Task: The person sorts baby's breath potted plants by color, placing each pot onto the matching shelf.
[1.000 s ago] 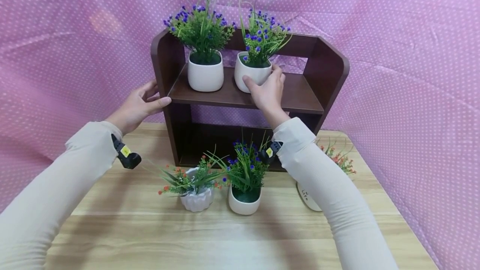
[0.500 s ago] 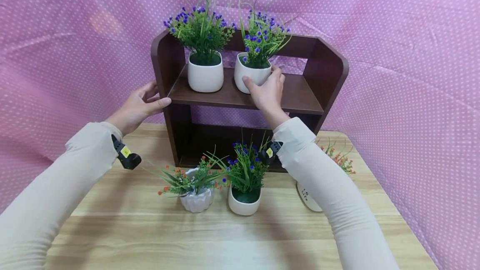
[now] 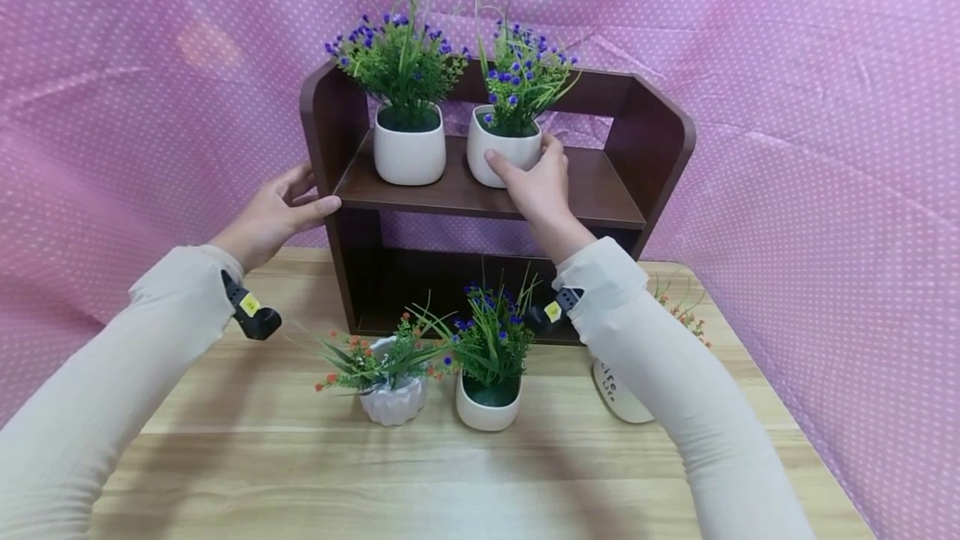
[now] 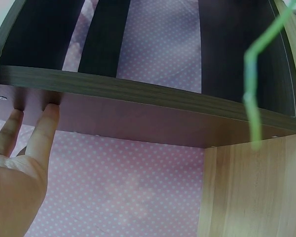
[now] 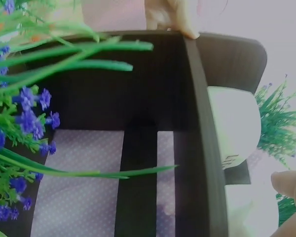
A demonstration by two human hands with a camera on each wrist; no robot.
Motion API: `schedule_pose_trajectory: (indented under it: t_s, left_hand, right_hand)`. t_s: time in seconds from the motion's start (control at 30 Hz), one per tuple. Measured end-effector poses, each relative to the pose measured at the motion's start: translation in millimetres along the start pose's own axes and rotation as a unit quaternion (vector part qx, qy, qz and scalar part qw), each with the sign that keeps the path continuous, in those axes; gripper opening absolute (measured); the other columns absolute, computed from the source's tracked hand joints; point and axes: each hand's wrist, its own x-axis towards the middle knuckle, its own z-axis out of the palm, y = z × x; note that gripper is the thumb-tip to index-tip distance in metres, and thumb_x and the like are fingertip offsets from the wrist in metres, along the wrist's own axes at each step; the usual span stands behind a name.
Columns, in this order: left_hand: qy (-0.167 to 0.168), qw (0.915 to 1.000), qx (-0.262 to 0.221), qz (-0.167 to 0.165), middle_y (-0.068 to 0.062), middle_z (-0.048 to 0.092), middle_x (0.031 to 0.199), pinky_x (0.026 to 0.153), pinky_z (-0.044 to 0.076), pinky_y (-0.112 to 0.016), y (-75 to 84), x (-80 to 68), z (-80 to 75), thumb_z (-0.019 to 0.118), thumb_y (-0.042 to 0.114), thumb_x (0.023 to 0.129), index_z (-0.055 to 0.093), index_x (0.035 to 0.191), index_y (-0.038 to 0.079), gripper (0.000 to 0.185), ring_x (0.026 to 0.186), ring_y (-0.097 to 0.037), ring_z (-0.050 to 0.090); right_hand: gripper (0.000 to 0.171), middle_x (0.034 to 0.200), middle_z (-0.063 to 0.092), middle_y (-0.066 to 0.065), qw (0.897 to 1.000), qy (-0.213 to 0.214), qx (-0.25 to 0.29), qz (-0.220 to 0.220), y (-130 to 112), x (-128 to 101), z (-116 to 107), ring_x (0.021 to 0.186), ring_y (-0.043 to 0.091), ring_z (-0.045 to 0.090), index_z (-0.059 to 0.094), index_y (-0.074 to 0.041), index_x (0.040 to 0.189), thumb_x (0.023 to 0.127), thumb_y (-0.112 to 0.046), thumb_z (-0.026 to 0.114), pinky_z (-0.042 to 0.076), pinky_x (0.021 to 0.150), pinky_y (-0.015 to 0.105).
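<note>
Head view: shows nearest, at six o'clock, a wood-grain table (image 3: pixel 360 482). Frames it between a pale left sleeve (image 3: pixel 127 357) from eight o'clock and a pale right sleeve (image 3: pixel 690 415) from four, with black wrist devices (image 3: pixel 260 323) strapped on. Sets out on the wood, from left to right: at seven, a white fluted pot (image 3: pixel 393 404) with orange flowers; at six, just beside it, a low white pot (image 3: pixel 487 417) with purple flowers; between four and five, partly behind a sleeve, a lettered pot (image 3: pixel 621 398) reading "Life".

Shows farther back, at nine, the left hand (image 3: pixel 262 219) holding a dark brown two-tier shelf (image 3: pixel 652 144) by its side panel, with thumb across the front edge and fingertips against the outer face. Catches between one and two the right hand (image 3: pixel 542 190), well apart from the left, clamped on a purple-flowered pot (image 3: pixel 506 147) with thumb in front. Cannot tell how the fingers lie behind. Places that pot upright on the upper board, between twelve and one, near a matching pot (image 3: pixel 410 155) between ten and eleven. Shows farthest, across twelve, a creased pink-purple dotted curtain (image 3: pixel 810 190).
</note>
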Motion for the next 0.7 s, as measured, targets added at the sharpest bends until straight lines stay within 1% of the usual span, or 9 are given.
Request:
schedule_pose_trajectory:
  t_s: [0.1,0.23,0.43,0.53,0.7]
  left_hand:
    - [0.000,1.0000,0.001,0.000,-0.008,0.024,0.158,0.088,0.050,-0.013,0.1,-0.3,0.1,0.063,0.019,0.094,0.023,0.153,0.024,0.072,0.141,-0.030,0.028]
    - [0.001,1.0000,0.001,0.001,-0.008,0.025,0.157,0.088,0.050,-0.013,0.4,-0.7,0.1,0.063,0.019,0.094,0.024,0.153,0.025,0.071,0.141,-0.031,0.029]
    - [0.001,1.0000,0.003,0.002,-0.007,0.026,0.157,0.088,0.050,-0.013,1.7,-1.3,0.2,0.063,0.019,0.094,0.025,0.152,0.026,0.070,0.141,-0.031,0.030]
    - [0.001,1.0000,0.006,0.000,-0.007,0.025,0.158,0.089,0.050,-0.014,2.0,-1.2,0.0,0.063,0.020,0.094,0.025,0.153,0.026,0.071,0.141,-0.030,0.029]
    - [-0.001,1.0000,0.005,-0.003,-0.006,0.024,0.158,0.090,0.050,-0.014,1.1,-0.7,-0.1,0.063,0.020,0.094,0.023,0.153,0.026,0.072,0.142,-0.030,0.028]
  right_hand:
    - [0.089,0.147,0.032,0.010,1.000,-0.018,0.012,0.002,-2.5,-7.4,-6.7,0.134,0.018,0.034,0.021,-0.010,0.150,0.083,-0.039,0.073,0.033,0.111,0.027]
    - [0.091,0.151,0.029,0.010,0.999,-0.036,0.014,-0.012,-2.2,-16.5,-17.8,0.139,0.018,0.028,0.020,-0.009,0.151,0.084,-0.041,0.072,0.029,0.114,0.030]
    - [0.088,0.153,0.029,0.008,0.997,-0.061,0.019,-0.033,1.3,-32.8,-35.3,0.141,0.021,0.026,0.022,-0.012,0.151,0.085,-0.043,0.071,0.032,0.114,0.037]
    - [0.087,0.154,0.028,0.006,0.996,-0.072,0.021,-0.038,3.8,-41.9,-44.0,0.142,0.022,0.024,0.021,-0.012,0.152,0.086,-0.042,0.070,0.030,0.115,0.038]
    - [0.085,0.155,0.027,0.006,0.995,-0.092,0.020,-0.045,11.7,-56.1,-58.2,0.143,0.021,0.024,0.020,-0.013,0.152,0.087,-0.039,0.069,0.026,0.117,0.037]
